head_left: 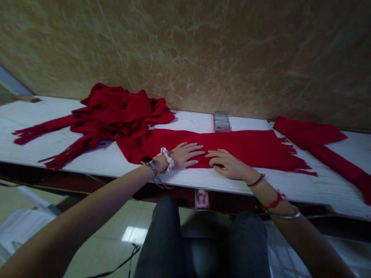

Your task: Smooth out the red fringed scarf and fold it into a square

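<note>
Where hands [184,155] [227,165] rest, scarf [252,148] lies underneath.

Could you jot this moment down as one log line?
left hand: flat on red scarf | right hand: curled at scarf's near edge | surface: white tabletop | nearby: bunched red fabric, left; another red cloth, right

A long white wood-grained tabletop [101,162] crosses the middle of the frame. On it, left of centre, lies a crumpled heap of red fringed fabric [116,106]; at centre, a flat red fringed scarf [252,148], its left end meeting the heap; at right, a bent strip of red cloth [307,133]; behind the scarf, a small blurred rectangular item [222,122].
</note>
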Motion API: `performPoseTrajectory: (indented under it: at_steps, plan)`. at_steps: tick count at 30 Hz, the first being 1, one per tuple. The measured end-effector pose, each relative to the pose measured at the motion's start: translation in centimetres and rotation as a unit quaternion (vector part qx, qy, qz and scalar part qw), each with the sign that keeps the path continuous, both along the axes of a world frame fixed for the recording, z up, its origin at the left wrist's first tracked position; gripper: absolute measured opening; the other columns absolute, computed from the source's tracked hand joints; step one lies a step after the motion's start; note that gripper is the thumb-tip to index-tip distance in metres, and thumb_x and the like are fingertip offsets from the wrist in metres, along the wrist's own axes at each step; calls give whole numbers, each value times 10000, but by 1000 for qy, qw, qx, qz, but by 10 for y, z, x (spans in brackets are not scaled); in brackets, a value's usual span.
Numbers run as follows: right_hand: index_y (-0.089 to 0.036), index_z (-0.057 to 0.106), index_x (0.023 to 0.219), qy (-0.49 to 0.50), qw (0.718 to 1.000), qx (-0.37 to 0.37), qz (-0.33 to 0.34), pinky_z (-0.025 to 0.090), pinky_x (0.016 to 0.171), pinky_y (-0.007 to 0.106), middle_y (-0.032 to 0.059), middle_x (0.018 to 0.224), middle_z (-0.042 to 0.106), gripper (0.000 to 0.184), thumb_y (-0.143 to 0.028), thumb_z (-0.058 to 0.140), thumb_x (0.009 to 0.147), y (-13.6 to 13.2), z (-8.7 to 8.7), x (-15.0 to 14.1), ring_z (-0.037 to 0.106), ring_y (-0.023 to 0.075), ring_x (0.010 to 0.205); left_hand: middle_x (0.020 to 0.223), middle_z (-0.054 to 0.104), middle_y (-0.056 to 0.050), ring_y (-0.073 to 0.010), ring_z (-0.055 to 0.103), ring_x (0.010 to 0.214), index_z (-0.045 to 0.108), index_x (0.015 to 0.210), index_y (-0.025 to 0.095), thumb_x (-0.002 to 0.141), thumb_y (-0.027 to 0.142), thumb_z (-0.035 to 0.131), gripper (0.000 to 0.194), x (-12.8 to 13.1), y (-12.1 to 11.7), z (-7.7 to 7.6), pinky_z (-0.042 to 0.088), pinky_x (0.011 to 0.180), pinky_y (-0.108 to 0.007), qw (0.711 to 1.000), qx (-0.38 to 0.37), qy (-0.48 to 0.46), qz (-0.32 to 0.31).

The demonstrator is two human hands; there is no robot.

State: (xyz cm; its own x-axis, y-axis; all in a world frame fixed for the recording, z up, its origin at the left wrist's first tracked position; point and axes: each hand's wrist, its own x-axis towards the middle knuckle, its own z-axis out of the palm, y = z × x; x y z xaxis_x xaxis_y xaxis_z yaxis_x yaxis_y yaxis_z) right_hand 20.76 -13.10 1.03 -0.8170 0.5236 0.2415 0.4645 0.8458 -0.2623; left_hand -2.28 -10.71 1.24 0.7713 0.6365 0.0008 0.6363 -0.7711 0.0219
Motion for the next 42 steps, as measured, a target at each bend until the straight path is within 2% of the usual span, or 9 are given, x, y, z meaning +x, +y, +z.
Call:
performPoseTrajectory:
  at_steps: [6, 13, 18, 22, 26, 30, 34, 38, 42]
  plan:
    - [-196, 619, 836, 15, 1000, -13, -9, 268, 992, 436, 66, 1094, 604, 233, -250, 393, 857, 4, -1, 1, 483, 181, 1104, 1432, 235, -12, -182, 158, 1317, 282, 1344, 244, 883, 417, 318, 493, -5, -3, -11, 130, 1052, -430, 998, -41, -7, 36]
    - [-181, 416, 1275, -23, 977, 45, -208, 203, 1028, 493, 95, 1347, 405, 464, -371, 391, 853, 10, -11, 2, 277, 241, 1275, 1418, 269, -18, -135, 187, 1309, 316, 1334, 184, 894, 335, 256, 469, -2, 0, -8, 159, 1060, -358, 996, -56, -18, 64]
    - [-218, 326, 1342, -133, 969, 15, -206, 170, 1030, 519, 75, 1423, 273, 551, -480, 319, 858, 7, -13, 5, 215, 258, 1301, 1427, 243, -21, -227, 162, 1315, 293, 1351, 223, 831, 524, 330, 603, -5, -2, -11, 133, 1053, -466, 989, -18, -18, 143]
    - [-247, 263, 1366, -144, 970, -28, -193, 140, 1037, 527, 57, 1441, 220, 652, -590, 318, 814, 12, -13, 13, 146, 253, 1319, 1446, 182, -21, -317, 103, 1315, 241, 1373, 260, 769, 646, 333, 723, -5, -3, -14, 127, 1027, -538, 977, -14, -7, 210]
    - [-196, 269, 1368, -133, 963, -83, -220, 168, 1042, 500, 86, 1427, 252, 669, -577, 306, 820, 29, -1, 6, 171, 260, 1312, 1454, 140, -51, -329, 92, 1314, 227, 1379, 249, 751, 674, 327, 764, -4, -3, -15, 127, 1025, -533, 975, -15, 2, 222]
    - [-110, 259, 1367, -79, 959, -21, -273, 181, 1041, 485, 131, 1429, 232, 680, -534, 302, 837, 40, 11, -27, 160, 258, 1317, 1454, 137, -67, -322, 87, 1316, 222, 1382, 225, 740, 682, 334, 796, -4, -1, -17, 123, 1028, -527, 974, -9, 3, 226]
    - [-147, 277, 1362, -123, 962, -6, -245, 167, 1027, 529, 95, 1423, 260, 633, -520, 279, 850, 31, -1, -46, 187, 260, 1309, 1451, 137, -94, -333, 91, 1313, 234, 1381, 200, 722, 695, 348, 832, -5, -1, -19, 129, 1037, -495, 971, -5, 1, 241]
    - [-178, 285, 1360, -139, 956, 5, -259, 186, 1028, 507, 75, 1432, 242, 611, -524, 239, 859, 22, -18, -23, 188, 256, 1309, 1447, 146, -124, -369, 86, 1303, 234, 1381, 191, 681, 739, 357, 897, -6, -2, -17, 156, 1028, -484, 965, -6, -6, 262]
    - [-95, 301, 1348, -139, 950, -14, -279, 218, 1025, 484, 133, 1421, 246, 576, -427, 215, 885, 24, -14, 0, 210, 265, 1301, 1439, 167, -138, -384, 84, 1298, 260, 1373, 187, 687, 756, 310, 893, -5, -2, -12, 151, 1020, -504, 964, -19, -10, 265]
